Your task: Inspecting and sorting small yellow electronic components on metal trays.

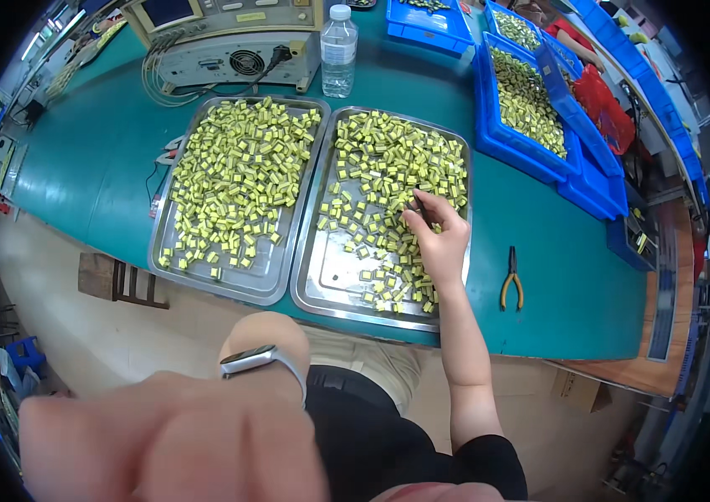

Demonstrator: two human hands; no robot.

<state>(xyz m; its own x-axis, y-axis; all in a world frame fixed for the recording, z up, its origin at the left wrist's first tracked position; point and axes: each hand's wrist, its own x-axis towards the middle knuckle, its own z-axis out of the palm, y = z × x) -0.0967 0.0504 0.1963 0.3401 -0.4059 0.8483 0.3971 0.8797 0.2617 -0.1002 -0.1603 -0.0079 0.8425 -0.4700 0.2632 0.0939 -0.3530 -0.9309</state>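
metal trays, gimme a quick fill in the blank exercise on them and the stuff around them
Small yellow block-shaped parts lie in ____ rectangular metal trays.
The bare right hand is over the tray on the ____.
The silver watch with a pale strap is on the person's ____ wrist.

Missing words: two; right; left

Head-height fisheye view down onto workbench

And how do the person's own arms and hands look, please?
The left hand and right hand are ungloved. A silver-cased smartwatch with a pale grey band is on the left wrist; a black short sleeve covers the right upper arm.
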